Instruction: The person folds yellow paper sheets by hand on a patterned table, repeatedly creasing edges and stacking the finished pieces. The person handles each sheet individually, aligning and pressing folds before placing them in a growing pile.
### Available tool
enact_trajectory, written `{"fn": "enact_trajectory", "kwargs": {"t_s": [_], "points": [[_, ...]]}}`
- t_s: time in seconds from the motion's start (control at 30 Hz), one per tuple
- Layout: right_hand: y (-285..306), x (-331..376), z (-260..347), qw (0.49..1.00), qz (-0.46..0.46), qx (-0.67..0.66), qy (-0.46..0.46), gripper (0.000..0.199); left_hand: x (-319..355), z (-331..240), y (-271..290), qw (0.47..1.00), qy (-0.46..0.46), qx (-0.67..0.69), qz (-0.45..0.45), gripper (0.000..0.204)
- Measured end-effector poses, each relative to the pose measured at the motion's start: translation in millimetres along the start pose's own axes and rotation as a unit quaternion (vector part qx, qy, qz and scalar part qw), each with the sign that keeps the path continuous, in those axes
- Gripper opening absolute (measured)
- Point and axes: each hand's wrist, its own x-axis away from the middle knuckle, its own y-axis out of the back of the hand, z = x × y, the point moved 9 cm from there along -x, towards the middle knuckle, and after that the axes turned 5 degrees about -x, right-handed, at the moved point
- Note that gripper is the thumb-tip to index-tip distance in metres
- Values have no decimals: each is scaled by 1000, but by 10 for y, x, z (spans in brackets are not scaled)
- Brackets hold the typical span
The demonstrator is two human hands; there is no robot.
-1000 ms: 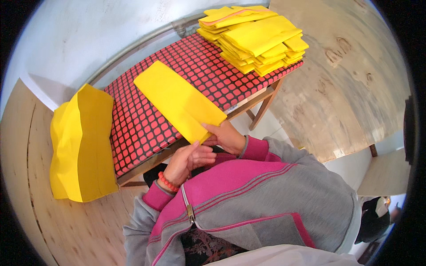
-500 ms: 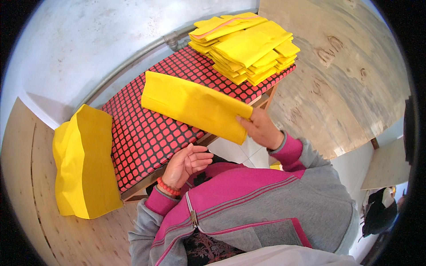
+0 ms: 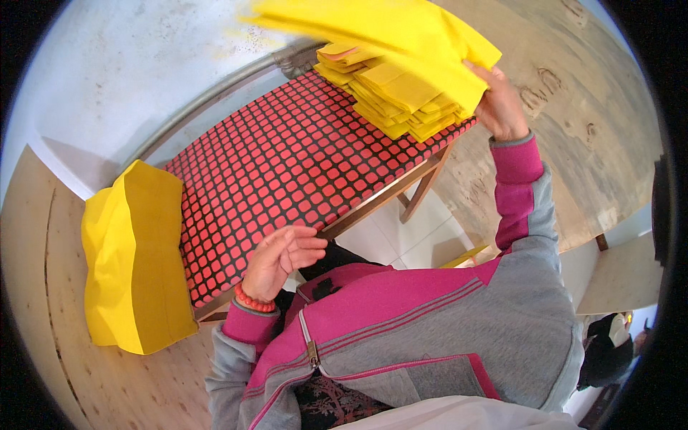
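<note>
Right hand pinches one yellow bag by its edge, above the stack at the table's far corner. Bag appears light, limp. Left hand is half-open, empty.

Yellow folded sheet, yellow stack, red-and-black checked tabletop, pink-grey jacket

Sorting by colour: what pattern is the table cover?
Red rounded squares on a black grid, seen in the head view: table cover.
</note>
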Motion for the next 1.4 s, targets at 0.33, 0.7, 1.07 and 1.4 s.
{"fn": "enact_trajectory", "kwargs": {"t_s": [0.33, 0.7, 1.07, 1.4], "points": [[-712, 711, -1413, 891, 25, -379, -248, 31, -643, -474, 113, 991, -94, -52, -77, 41], [-1378, 915, -2603, 893, 175, -108, -401, 36, 408, -821, 1323, 731, -184, -538, -377, 14], [-447, 707, -2200, 905, 93, 4, -414, 42, -131, -1048, 1005, 656, -218, -654, -308, 16], [-1162, 1361, -1382, 838, 180, 449, 251, 37, -61, -882, 566, 461, -277, -827, -165, 34]]}}
